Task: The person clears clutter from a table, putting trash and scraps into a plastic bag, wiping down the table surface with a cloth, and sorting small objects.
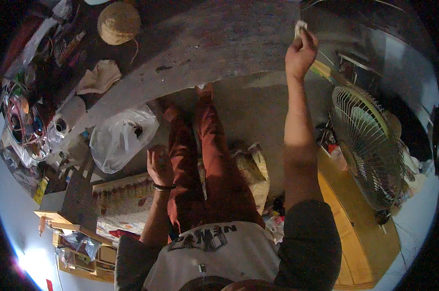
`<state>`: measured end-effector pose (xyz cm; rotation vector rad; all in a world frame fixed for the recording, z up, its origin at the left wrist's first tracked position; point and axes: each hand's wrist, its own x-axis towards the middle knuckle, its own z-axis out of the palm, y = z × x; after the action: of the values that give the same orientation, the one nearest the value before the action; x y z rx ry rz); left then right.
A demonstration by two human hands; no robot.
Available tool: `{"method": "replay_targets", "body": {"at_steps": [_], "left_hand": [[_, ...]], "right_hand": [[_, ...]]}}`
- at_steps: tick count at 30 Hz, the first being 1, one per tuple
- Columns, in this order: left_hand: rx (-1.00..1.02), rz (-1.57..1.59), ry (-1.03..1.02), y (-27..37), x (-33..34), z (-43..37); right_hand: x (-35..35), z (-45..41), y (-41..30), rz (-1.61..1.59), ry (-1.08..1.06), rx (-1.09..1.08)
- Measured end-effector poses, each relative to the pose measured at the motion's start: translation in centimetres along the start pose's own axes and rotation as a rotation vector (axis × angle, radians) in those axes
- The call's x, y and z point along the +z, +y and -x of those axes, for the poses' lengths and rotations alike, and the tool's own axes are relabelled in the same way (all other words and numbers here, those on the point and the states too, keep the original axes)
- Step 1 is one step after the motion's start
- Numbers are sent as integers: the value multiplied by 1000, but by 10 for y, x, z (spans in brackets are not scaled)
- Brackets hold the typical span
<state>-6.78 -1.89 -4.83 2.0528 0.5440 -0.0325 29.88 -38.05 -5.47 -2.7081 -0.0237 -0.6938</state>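
My right hand point(302, 49) is raised at the far end of my outstretched arm. Its fingers pinch a small whitish wad point(300, 26), perhaps cloth or paper, over the right end of a dark, worn tabletop point(219, 43). Down by my left thigh hangs my left hand point(159, 166), with a dark band at the wrist. Its fingers are slightly bent and apart, and I see nothing in them. Just beyond it is a clear plastic bag point(125, 140) with something small and dark in or on it.
A standing fan point(365, 145) with a wire guard is at my right, by a wooden cabinet point(347, 240). A round tan object point(119, 23), crumpled brown paper or cloth point(100, 76) and a white roll point(68, 114) lie at the left. Behind my left arm is a patterned cover point(123, 203).
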Motion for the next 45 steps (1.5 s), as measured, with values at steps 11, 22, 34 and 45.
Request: {"method": "replay_targets", "body": {"at_steps": [11, 22, 34, 45], "left_hand": [[82, -247, -36, 1, -16, 13], [-1111, 153, 29, -162, -65, 66], [-1332, 693, 526, -175, -47, 20], [-1195, 575, 818, -198, -54, -1]], "right_hand": [[13, 112, -231, -514, -381, -160], [53, 7, -91, -165, 48, -10], [53, -7, -193, -108, -183, -453], [27, 69, -264, -358, -712, -462]]}}
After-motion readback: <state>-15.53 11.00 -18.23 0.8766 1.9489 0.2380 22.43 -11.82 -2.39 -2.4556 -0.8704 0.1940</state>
